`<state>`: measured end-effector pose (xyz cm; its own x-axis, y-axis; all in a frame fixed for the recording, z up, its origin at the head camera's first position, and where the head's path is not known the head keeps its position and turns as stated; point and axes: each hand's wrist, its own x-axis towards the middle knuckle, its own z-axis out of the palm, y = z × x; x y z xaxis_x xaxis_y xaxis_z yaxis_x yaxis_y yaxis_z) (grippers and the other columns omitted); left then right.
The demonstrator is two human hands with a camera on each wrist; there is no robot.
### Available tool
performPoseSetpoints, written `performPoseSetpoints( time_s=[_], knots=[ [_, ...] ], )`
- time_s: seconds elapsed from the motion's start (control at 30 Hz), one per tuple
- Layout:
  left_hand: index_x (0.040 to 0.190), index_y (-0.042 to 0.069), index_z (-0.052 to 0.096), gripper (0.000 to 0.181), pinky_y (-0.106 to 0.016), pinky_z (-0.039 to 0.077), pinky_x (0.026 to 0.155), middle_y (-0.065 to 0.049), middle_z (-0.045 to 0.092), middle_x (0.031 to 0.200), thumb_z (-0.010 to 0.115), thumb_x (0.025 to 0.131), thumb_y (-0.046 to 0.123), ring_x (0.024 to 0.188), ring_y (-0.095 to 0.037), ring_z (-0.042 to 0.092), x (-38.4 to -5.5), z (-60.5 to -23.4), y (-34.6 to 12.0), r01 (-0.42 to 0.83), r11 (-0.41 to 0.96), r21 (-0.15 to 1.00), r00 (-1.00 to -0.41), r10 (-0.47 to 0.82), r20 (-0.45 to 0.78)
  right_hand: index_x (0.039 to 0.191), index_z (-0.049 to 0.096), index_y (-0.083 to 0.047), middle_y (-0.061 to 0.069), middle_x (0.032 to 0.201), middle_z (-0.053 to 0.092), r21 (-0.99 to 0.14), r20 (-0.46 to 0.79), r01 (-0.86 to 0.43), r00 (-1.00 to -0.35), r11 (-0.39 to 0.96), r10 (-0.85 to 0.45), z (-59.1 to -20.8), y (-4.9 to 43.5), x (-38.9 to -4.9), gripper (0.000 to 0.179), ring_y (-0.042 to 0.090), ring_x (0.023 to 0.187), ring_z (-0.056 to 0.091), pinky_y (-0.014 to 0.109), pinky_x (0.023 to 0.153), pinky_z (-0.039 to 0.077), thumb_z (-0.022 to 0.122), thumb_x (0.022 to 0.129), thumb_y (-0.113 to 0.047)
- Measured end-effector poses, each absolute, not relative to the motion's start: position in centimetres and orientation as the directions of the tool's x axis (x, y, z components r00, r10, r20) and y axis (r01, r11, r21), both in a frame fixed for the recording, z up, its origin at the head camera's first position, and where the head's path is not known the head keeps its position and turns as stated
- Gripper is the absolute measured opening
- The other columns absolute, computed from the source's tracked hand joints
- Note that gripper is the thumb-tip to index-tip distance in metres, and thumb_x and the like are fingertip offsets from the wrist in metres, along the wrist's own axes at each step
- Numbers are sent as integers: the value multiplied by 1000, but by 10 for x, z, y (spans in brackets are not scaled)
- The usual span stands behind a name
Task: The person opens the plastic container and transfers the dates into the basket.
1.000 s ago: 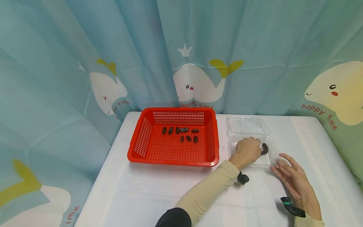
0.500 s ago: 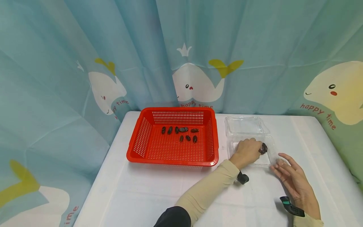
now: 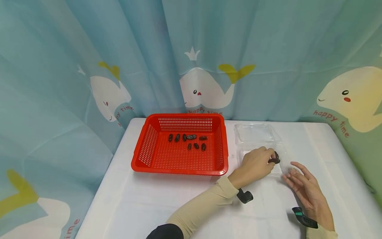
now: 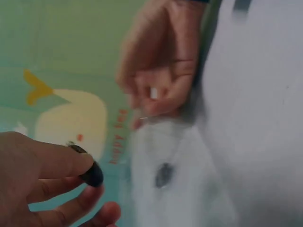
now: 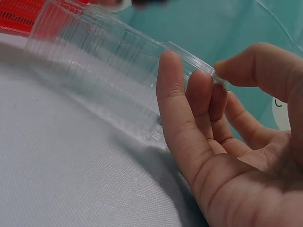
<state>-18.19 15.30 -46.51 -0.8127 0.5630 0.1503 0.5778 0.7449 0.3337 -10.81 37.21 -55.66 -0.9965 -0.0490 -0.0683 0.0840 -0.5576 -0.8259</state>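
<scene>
My left hand (image 3: 257, 164) is over the clear plastic clamshell box (image 3: 280, 147) and pinches a dark wrinkled date (image 4: 93, 173) between thumb and fingers. A second date (image 4: 164, 175), blurred in the left wrist view, lies in the box. In the head view it shows just past the held one. My right hand (image 5: 236, 127) pinches the near right corner of the box's rim between thumb and fingers. The box's lid (image 3: 253, 132) is folded back towards the curtain. My left hand hides part of the box's inside in the head view.
A red perforated basket (image 3: 179, 171) stands left of the box, with several dates (image 3: 203, 147) lying in rows on its floor. Both stand on a white-covered table (image 3: 143, 202). A blue-green curtain (image 3: 268, 39) with whale prints hangs behind and at the sides.
My left hand has drawn slightly left, and a date now shows in its fingertips, apart from the one in the box. The right hand has kept its hold on the corner.
</scene>
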Motion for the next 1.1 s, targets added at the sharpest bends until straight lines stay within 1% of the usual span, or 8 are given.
performPoseSetpoints(
  time_s=[0.2, 0.3, 0.43, 0.57, 0.73, 0.9, 1.03, 1.1],
  knots=[
    [109, 30, 71, 11, -9, 35, 61, 20, 68, 97, 71, 99, 31, 79, 9, 53, -172, -427, 112, 579, 671, 464, -797, 586, 147, 136, 61, -19, 0, 113, 61, -852, -77, 79, -997, -518, -25, -555, 372, -109, 42, 12, 96, 72, 27, 91, 61, 41, 107, 5],
    [108, 27, 72, 10, -9, 38, 63, 19, 71, 98, 71, 99, 30, 76, 9, 53, -172, -414, 94, 552, 616, 561, -792, 598, 123, 135, 61, -20, 0, 117, 59, -856, -91, 88, -996, -509, -18, -555, 373, -109, 42, 12, 97, 72, 27, 92, 61, 43, 107, 5],
    [106, 23, 73, 9, -10, 44, 66, 14, 71, 97, 74, 97, 25, 72, 6, 56, -177, -407, 70, 478, 507, 718, -780, 620, 81, 135, 61, -20, 0, 120, 58, -859, -107, 95, -994, -502, -5, -555, 372, -109, 41, 11, 97, 72, 27, 92, 61, 44, 107, 5],
    [104, 19, 74, 9, -13, 51, 75, 8, 72, 97, 76, 95, 20, 80, 0, 63, -184, -405, 44, 367, 409, 836, -786, 617, 44, 136, 61, -20, 0, 120, 58, -861, -108, 95, -994, -499, -3, -556, 370, -108, 41, 11, 98, 72, 26, 92, 61, 44, 107, 5],
    [104, 20, 77, 9, -21, 55, 81, 7, 74, 99, 77, 94, 20, 87, -8, 68, -195, -403, 10, 230, 370, 900, -829, 559, -18, 136, 60, -20, -1, 116, 60, -854, -109, 99, -994, -510, -10, -557, 369, -108, 41, 11, 97, 73, 26, 92, 61, 45, 107, 4],
    [114, 16, 77, 21, -33, 59, 89, 0, 76, 109, 78, 93, 20, 97, -13, 68, -207, -403, -24, 86, 335, 938, -866, 491, -96, 137, 59, -21, -2, 118, 58, -861, -125, 113, -992, -495, -9, -556, 369, -108, 41, 10, 96, 71, 25, 92, 60, 45, 107, 3],
    [121, 9, 74, 30, -46, 60, 95, -8, 76, 114, 79, 93, 18, 93, -14, 71, -216, -407, -48, -43, 289, 956, -882, 438, -172, 136, 60, -22, -2, 120, 57, -864, -141, 124, -990, -488, -2, -554, 369, -108, 40, 9, 95, 71, 25, 92, 61, 47, 107, 2],
    [123, 8, 73, 32, -48, 60, 97, -10, 77, 115, 78, 94, 18, 90, -15, 72, -221, -408, -58, -97, 291, 952, -889, 405, -215, 135, 60, -23, -3, 119, 57, -862, -149, 131, -989, -490, -1, -554, 369, -108, 40, 8, 94, 70, 25, 91, 61, 47, 107, 2]
  ],
)
